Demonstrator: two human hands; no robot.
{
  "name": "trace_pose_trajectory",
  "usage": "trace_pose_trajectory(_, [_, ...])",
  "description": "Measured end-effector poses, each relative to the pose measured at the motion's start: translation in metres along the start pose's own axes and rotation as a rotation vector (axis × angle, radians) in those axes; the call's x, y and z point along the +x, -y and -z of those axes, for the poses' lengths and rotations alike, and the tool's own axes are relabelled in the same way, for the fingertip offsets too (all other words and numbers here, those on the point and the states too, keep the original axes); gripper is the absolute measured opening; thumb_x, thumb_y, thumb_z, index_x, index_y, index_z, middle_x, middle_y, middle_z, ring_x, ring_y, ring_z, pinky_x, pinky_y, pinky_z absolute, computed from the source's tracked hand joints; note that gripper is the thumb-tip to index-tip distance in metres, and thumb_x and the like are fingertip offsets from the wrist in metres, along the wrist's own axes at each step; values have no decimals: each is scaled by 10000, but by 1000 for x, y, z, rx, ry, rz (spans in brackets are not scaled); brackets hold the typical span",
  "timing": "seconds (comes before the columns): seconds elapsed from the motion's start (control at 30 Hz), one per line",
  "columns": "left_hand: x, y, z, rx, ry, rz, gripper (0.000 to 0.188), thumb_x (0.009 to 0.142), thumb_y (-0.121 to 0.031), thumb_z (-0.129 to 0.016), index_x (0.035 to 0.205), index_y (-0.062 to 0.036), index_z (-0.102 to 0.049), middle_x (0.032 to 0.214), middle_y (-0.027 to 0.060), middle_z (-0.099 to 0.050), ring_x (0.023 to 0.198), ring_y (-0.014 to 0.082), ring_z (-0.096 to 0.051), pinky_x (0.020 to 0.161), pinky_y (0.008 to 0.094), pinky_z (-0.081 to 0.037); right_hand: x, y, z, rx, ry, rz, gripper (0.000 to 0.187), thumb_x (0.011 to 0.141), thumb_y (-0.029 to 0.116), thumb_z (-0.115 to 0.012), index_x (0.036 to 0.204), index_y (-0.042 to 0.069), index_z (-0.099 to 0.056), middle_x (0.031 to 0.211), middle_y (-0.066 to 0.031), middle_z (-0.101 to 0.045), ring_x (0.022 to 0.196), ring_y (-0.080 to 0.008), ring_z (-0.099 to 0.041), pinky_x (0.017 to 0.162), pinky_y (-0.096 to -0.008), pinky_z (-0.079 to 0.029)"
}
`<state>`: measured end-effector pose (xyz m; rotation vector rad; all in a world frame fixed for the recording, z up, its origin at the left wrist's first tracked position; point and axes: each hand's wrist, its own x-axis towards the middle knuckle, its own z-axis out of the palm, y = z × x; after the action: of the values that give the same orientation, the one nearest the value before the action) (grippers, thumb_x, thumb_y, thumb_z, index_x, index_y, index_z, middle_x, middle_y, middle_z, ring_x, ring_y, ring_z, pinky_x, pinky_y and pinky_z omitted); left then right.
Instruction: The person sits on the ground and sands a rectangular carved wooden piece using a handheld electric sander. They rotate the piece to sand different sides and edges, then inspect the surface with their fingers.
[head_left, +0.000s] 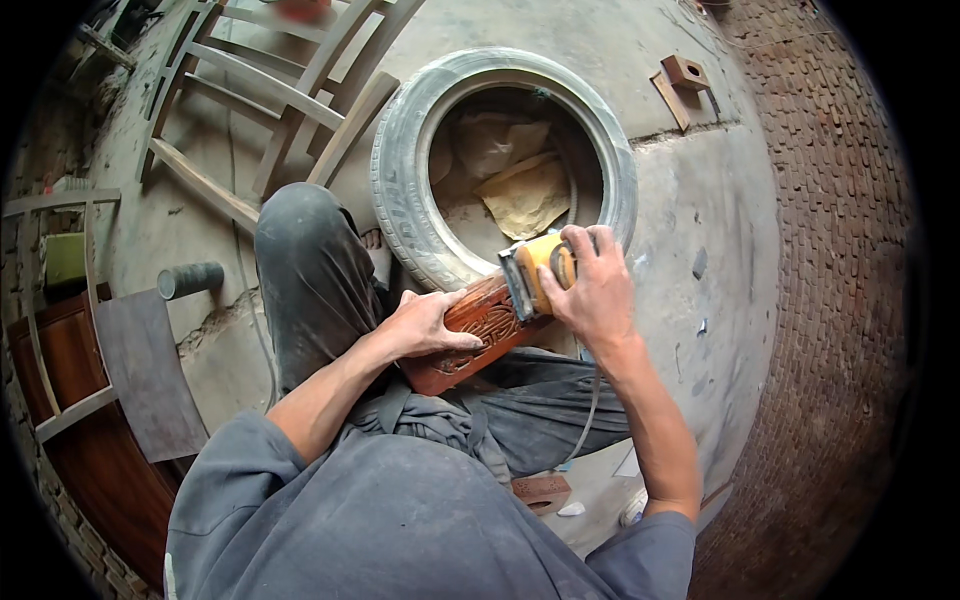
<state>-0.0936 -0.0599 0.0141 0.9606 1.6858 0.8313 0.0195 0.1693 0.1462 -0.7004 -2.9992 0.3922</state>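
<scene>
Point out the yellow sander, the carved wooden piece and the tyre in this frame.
yellow sander (pixel 545 265): head view, on the yellow body left of the right hand's fingers.
carved wooden piece (pixel 487 318): head view, on the carved reddish face between the two hands.
tyre (pixel 400 170): head view, on the grey left sidewall.
</scene>
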Motion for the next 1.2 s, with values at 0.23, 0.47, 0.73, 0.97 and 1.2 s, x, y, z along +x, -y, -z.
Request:
trace_pose_trajectory(0.23, [-2, -12, 10, -202, 42, 79, 851, 813, -552, -878, 1452, -35, -659, 1169, 229, -785, 1090, 340, -760, 1075, 417, -499, -2, 13, 0, -50, -13, -26, 484, 865, 252, -840, 1279, 128, -622, 1189, -144, -576, 1073, -403, -641, 868, -519, -592])
trace_pose_trajectory(0.47, [-3, -14, 9, -203, 44, 127, 800, 791, -497, -914, 1407, -36, -694, 1107, 217, -799, 1012, 312, -785, 994, 389, -577, -3, 5, 1, -60, -34, -33, 483, 860, 239, -841, 1276, 121, -626, 1199, -156, -577, 1073, -411, -628, 924, -515, -559])
trace_pose_trajectory(0.73, [-4, -18, 13, -204, 62, 176, 756, 804, -468, -918, 1385, -33, -707, 1103, 196, -808, 992, 288, -793, 965, 396, -596, -17, 33, -3, -42, 4, 23, 441, 908, 282, -796, 1290, 137, -630, 1216, -143, -536, 1096, -380, -621, 756, -500, -648])
trace_pose_trajectory(0.97, [-1, -16, 11, -258, 72, 158, 719, 839, -439, -910, 1402, -47, -700, 1110, 178, -812, 1004, 253, -792, 962, 382, -606, -7, 9, -2, -94, -69, -29, 422, 902, 270, -807, 1250, 111, -627, 1184, -140, -536, 1083, -388, -615, 751, -498, -642])
trace_pose_trajectory(1.2, [-5, -20, 13, -248, 69, 154, 732, 854, -400, -914, 1453, -54, -673, 1132, 159, -813, 1021, 209, -777, 953, 370, -607, -18, 23, -1, -81, -13, -2, 432, 913, 277, -800, 1273, 119, -622, 1202, -144, -526, 1102, -376, -615, 741, -513, -646])
